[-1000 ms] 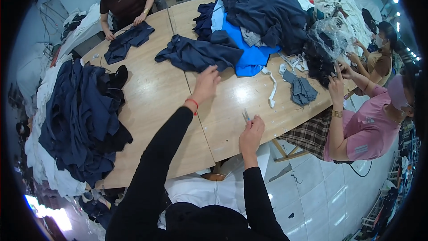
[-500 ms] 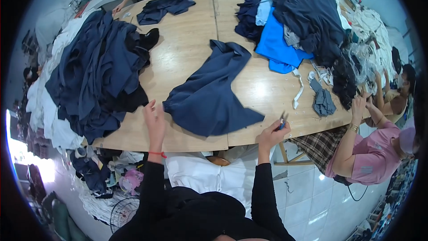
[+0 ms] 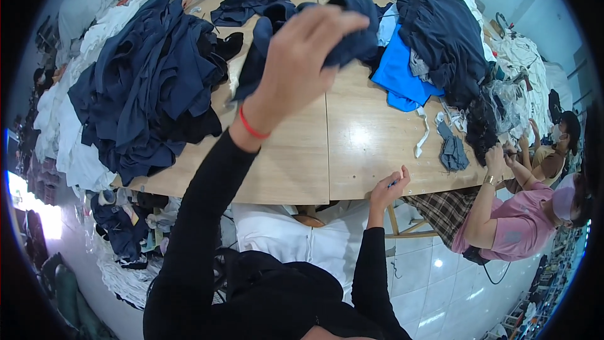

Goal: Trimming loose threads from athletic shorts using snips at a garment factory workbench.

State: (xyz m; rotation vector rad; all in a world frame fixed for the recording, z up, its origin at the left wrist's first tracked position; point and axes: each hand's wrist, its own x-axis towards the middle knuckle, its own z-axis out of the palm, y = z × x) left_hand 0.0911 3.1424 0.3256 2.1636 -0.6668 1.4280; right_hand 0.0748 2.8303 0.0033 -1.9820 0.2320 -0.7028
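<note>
The dark blue garment [image 3: 360,41] was up in a bunched, blurry heap over the far half of the table [image 3: 283,170], right behind the left hand [image 3: 301,66]! That hand was raised high, a red band [image 3: 251,124] round its wrist, fingers bent across the cloth; whether they were clamped on it, I couldn't tell from where I stood. The right hand [image 3: 388,190] was well apart from it, low by the near edge, fingers curled round a small blue tool [image 3: 394,183], most of it hidden. Off to the left, a big pile of dark clothes [image 3: 141,88]! Over on the right, a bright blue cloth [image 3: 401,69], a white strip [image 3: 423,133] and a grey scrap [image 3: 452,152], with a co-worker in a pink shirt [image 3: 516,226] sitting just beyond.
</note>
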